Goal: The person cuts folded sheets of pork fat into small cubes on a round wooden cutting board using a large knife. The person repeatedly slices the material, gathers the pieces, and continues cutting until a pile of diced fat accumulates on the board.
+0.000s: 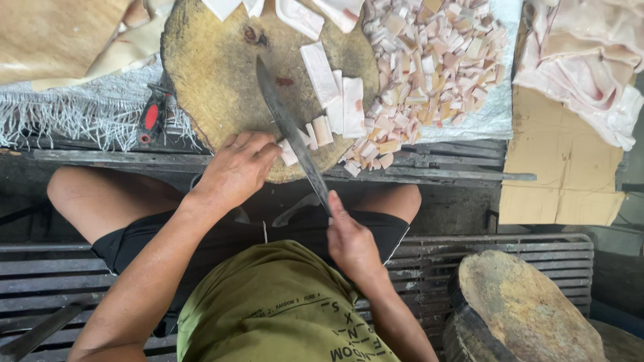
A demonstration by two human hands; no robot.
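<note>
Long dark knife (290, 131) laid slantwise across a round wooden chopping block (215, 74), tip toward eleven o'clock, handle end toward five o'clock. Right hand (351, 243) wrapped tight around the handle, thumb along the top. Left hand (236, 169) at the block's near edge, about seven o'clock from the blade, fingers curled down onto a small pale strip (288, 153) just beside the cutting edge. More pale strips (335, 94) at one o'clock from the blade's middle, side by side and touching the steel. Heap of small cut cubes (433, 60) at two o'clock, spilling off the block onto a silvery woven sheet (493, 114). Larger white slabs (298, 15) at twelve o'clock along the block's far edge. Red and black tool (151, 115) at nine o'clock, just left of the block. Sheet of flat cardboard (563, 174) at three o'clock, with a pile of pale pink skin (590, 60) above it. Second worn block (530, 308) at four o'clock, near the right elbow. Dark slatted bench (496, 258) underneath; green shirt (275, 308) and bare knees at six o'clock.
</note>
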